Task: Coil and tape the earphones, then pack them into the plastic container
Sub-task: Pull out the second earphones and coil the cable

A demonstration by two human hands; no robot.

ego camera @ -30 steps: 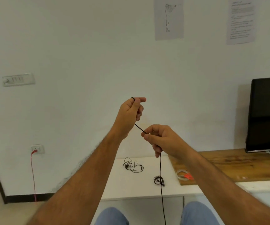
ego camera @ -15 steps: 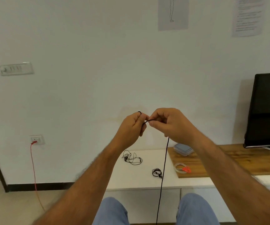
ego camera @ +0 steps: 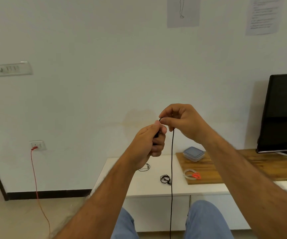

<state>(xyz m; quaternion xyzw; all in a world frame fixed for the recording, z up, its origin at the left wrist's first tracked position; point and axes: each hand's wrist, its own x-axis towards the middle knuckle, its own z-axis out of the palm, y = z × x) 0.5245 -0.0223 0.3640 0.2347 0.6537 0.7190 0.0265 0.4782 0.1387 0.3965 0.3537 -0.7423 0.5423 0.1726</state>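
Both hands are raised in front of the wall, close together. My left hand (ego camera: 149, 140) grips one end of a black earphone cable (ego camera: 172, 169), fingers curled round it. My right hand (ego camera: 180, 121) pinches the same cable just above, and the rest hangs straight down between my knees. On the white cabinet top (ego camera: 149, 187) lie a small coiled black earphone set (ego camera: 165, 179) and another loose one (ego camera: 145, 167), partly hidden by my left wrist. A clear plastic container with a blue-tinted lid (ego camera: 193, 153) stands on the wooden board (ego camera: 211, 176), beside a tape roll with a red tab (ego camera: 192, 175).
A black monitor (ego camera: 284, 114) stands at the right on the wooden surface. A red cable (ego camera: 35, 178) runs from a wall socket down to the floor at left. A switch panel (ego camera: 13, 69) and two paper sheets hang on the wall.
My right hand has risen from below my left hand to just above it, bringing the cable up. My left hand sank lower. The camera tilted down, showing more of the cabinet and container.
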